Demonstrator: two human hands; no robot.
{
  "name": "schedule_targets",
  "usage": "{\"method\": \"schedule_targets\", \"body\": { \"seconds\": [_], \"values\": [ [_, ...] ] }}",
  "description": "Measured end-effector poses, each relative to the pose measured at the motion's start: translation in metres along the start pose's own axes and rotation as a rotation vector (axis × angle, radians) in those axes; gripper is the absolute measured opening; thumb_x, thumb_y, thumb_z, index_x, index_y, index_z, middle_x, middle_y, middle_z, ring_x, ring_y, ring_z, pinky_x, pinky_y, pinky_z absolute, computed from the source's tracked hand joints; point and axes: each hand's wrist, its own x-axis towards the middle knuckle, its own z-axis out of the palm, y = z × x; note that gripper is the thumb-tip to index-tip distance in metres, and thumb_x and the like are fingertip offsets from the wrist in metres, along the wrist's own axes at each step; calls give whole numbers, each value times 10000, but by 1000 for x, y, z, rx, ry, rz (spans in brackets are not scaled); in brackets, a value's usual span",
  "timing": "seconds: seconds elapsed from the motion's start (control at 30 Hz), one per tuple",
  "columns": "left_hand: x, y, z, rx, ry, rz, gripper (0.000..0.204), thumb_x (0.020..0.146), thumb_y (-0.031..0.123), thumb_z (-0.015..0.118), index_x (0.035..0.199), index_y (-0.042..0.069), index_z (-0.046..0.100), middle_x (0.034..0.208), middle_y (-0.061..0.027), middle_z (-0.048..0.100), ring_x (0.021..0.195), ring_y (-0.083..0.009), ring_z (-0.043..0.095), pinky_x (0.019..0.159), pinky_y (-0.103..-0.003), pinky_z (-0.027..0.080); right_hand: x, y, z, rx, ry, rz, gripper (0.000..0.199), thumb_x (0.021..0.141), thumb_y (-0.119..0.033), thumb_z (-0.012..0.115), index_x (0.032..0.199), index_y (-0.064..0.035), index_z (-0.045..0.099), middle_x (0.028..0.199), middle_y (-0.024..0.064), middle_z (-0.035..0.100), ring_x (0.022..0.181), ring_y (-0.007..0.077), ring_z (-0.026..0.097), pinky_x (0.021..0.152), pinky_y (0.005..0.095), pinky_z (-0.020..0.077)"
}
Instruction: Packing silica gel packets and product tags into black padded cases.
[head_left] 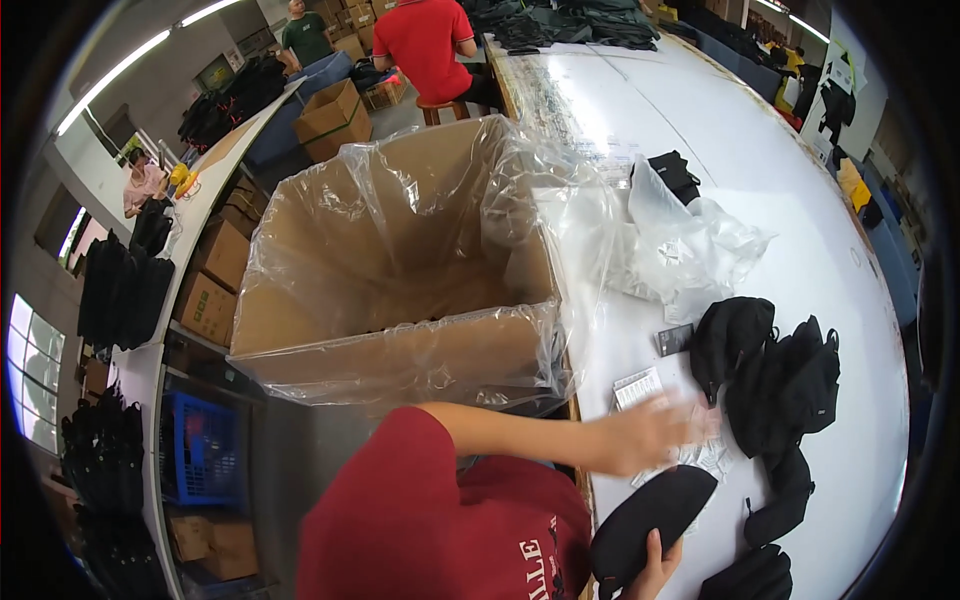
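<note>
At the near edge of the white table (840,270), I've got the right hand (657,573) clamped on a black pouch (655,520), thumb pressed on its face, holding it tilted just beside a scatter of small packets (714,460). The left hand (643,436) reaches over those packets; it's too blurred for me to tell whether its fingers are apart or pinched on one.

I take the step in hand to be picking among the packets with the pouch held ready. If so, the next move calls for a light pinch on a single packet while the right hand keeps the pouch steady. The packets overlap, so I could easily lift two, and the held pouch hides some of them from me.

A heap of black pouches (785,390) crowds the packets on the right, and more lie lower down. Just past the left hand are a white card (637,388) and a dark card (675,340), then crumpled plastic bags (690,250). Left of the table stands a big box (400,350), its clear liner (578,215) spilling onto the tabletop, where I'd be wary of snagging it. A co-worker in red (425,40) sits well apart.
</note>
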Motion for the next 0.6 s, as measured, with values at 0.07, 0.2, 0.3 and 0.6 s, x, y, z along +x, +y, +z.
{"method": "schedule_targets", "body": {
  "seconds": [0.07, 0.2, 0.3, 0.6],
  "values": [
    [1, -2, -1, 12, 65, 48, 542, 932, 335, 477, 1384, 50, 390, 1453, -125, 361, 1367, -314, 284, 1111, -522, 164, 4, 3, -1, -137, -22, -35, 399, 856, -81, 641, 1226, 20, 530, 1127, 122, 598, 977, 208, 569, 870, 324, 457],
    [-8, -33, 8, 217, -186, -319, 490, 924, 296, 508, 1372, 117, 423, 1451, -134, 359, 1326, -326, 335, 1083, -490, 225, -3, 3, -9, 9, 19, 45, 385, 848, -64, 634, 1212, 19, 538, 1208, 154, 549, 1057, 234, 543, 887, 325, 458],
    [-6, -25, -8, -464, 30, -123, 590, 860, 194, 606, 1403, 123, 385, 1477, -130, 317, 1332, -332, 314, 1090, -466, 225, -6, 56, -48, -245, -30, -507, 463, 843, -113, 652, 1255, 21, 488, 1260, 172, 508, 1107, 273, 521, 938, 354, 443],
    [1, -8, 5, -778, -80, 58, 666, 680, 30, 751, 1298, 105, 514, 1251, -83, 532, 1142, -265, 497, 959, -385, 381, 216, -71, -160, 75, 145, -267, 432, 845, -158, 666, 1199, 4, 479, 1106, 132, 529, 940, 217, 514, 817, 316, 416]
  ]
}}
